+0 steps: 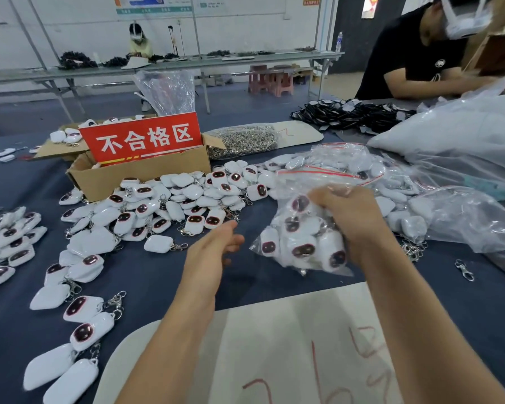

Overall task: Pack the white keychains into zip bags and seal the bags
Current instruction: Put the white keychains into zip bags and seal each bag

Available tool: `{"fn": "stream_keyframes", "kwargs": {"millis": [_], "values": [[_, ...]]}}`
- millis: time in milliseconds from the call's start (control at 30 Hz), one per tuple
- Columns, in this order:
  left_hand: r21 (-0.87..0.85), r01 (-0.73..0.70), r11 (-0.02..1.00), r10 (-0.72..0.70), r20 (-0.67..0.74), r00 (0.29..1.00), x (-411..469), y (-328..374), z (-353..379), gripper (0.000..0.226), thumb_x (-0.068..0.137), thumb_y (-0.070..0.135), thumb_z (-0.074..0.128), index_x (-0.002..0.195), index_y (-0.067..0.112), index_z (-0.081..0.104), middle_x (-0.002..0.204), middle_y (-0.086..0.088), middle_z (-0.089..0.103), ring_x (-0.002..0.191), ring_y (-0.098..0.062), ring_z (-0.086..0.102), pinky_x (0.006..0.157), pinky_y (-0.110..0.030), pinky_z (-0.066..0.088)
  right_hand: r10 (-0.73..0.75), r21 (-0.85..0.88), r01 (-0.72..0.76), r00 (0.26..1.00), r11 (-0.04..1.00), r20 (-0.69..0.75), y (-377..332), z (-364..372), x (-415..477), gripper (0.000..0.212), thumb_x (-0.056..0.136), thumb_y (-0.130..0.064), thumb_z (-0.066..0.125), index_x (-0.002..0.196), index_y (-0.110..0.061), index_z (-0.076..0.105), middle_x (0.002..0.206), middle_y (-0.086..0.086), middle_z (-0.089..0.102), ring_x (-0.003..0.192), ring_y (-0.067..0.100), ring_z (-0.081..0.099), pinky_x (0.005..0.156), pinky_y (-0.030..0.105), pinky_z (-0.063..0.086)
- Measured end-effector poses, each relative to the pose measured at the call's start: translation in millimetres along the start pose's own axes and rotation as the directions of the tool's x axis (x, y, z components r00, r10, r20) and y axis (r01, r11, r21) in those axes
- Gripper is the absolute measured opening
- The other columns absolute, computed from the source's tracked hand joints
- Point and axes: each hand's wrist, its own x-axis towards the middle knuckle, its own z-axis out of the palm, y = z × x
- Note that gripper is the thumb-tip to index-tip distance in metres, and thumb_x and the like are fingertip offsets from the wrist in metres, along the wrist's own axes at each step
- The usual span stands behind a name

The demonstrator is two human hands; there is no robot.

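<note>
Over table (146, 275) | zip bag (298, 237) mouth away | right grip (353, 217) holds it | left grip (213, 252) loose

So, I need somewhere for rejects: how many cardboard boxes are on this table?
2. One box, with the red sign, stands behind the loose keychain pile; the other box sits behind it to the left. Others may hide behind the plastic bags.

Keychain pile (187, 199) L of zip bag (301, 246); box (134, 177) behind pile; bag heap (397, 182) R
</note>
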Motion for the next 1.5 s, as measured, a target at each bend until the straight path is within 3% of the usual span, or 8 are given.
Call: {"fn": "stream_keyframes", "kwargs": {"millis": [233,333,467,800,1067,1167,1333,1500], "values": [[0.455,-0.188,0.870,0.198,0.026,0.980,-7.9,-18.2,11.9,0.018,0.092,0.034,0.070,0.107,0.043,0.075,0.093,0.040,0.068,0.093,0.021,0.058,0.073,-0.002,0.041,-0.092,-0.458,0.002,0.980,0.889,-0.175,15.8,-27.4,17.1,0.026,0.079,-0.024,0.081,0.103,-0.021,0.076,0.072,-0.014,0.074,0.067,0.000,0.064,0.071,0.026,0.047],[0.546,-0.231,0.805,0.261,0.023,0.965,-9.4,-22.0,13.3,0.027,0.090,0.031,0.070,0.116,0.037,0.073,0.097,0.029,0.071,0.100,0.011,0.061,0.084,-0.007,0.045,-0.208,-0.507,0.066,0.951,0.860,-0.229,19.8,-23.4,9.5,0.068,0.083,-0.030,0.080,0.143,-0.041,0.049,0.124,-0.013,0.066,0.111,0.012,0.062,0.095,0.029,0.047],[0.692,-0.317,0.648,0.397,0.048,0.917,-12.1,-25.3,17.3,0.033,0.090,0.029,0.071,0.122,0.037,0.071,0.112,0.030,0.059,0.118,0.001,0.052,0.097,-0.019,0.034,-0.382,-0.733,0.202,0.920,0.649,-0.085,20.5,-15.0,-4.4,0.055,0.091,-0.017,0.072,0.143,-0.028,0.058,0.163,-0.005,0.039,0.154,0.019,0.023,0.123,0.032,0.017],[0.714,-0.632,0.301,0.674,0.309,0.671,-43.6,-20.4,51.7,0.029,0.087,0.028,0.064,0.114,0.024,0.075,0.123,0.009,0.070,0.124,-0.014,0.054,0.109,-0.022,0.026,-0.242,-0.663,0.241,0.966,0.709,0.093,28.9,-41.9,-62.6,0.034,0.087,-0.007,0.064,0.111,-0.028,0.076,0.135,-0.008,0.065,0.121,0.017,0.062,0.106,0.025,0.043],[0.659,-0.671,0.341,0.583,0.411,0.701,-57.0,-28.2,111.0,0.033,0.090,0.030,0.065,0.121,0.022,0.074,0.135,0.005,0.064,0.132,-0.014,0.045,0.114,-0.025,0.026,-0.100,-0.893,-0.156,0.971,0.422,-0.216,15.2,-146.5,1.3,0.086,0.089,-0.007,0.056,0.164,-0.018,0.015,0.172,0.014,0.009,0.159,0.035,0.004,0.128,0.045,0.008],[0.641,-0.664,0.385,0.565,0.406,0.719,-54.4,-34.1,122.8,0.032,0.092,0.025,0.066,0.123,0.022,0.072,0.142,0.004,0.059,0.137,-0.016,0.043,0.117,-0.030,0.031,0.070,-0.878,-0.318,0.947,0.357,-0.315,27.4,-171.4,21.5,0.088,0.094,-0.020,0.058,0.164,-0.014,0.004,0.166,0.025,0.021,0.154,0.042,0.019,0.123,0.050,0.022],[0.611,-0.667,0.426,0.589,0.372,0.717,-51.0,-40.6,123.8,0.034,0.092,0.023,0.069,0.126,0.023,0.072,0.144,0.006,0.058,0.137,-0.014,0.044,0.117,-0.031,0.034,-0.209,-0.908,-0.225,0.927,0.352,-0.311,37.1,-161.1,14.7,0.052,0.090,-0.001,0.055,0.142,-0.008,0.051,0.127,0.021,0.067,0.117,0.042,0.060,0.088,0.043,0.045],[0.456,-0.636,0.623,0.578,0.280,0.766,-56.1,-30.1,125.1,0.038,0.090,0.020,0.069,0.128,0.028,0.070,0.133,0.017,0.064,0.128,-0.001,0.052,0.109,-0.022,0.039,-0.403,-0.700,0.069,0.856,0.711,-0.325,12.1,-102.1,-34.1,0.048,0.083,0.003,0.051,0.120,-0.020,0.072,0.096,0.004,0.078,0.096,0.024,0.069,0.081,0.030,0.049]]}}
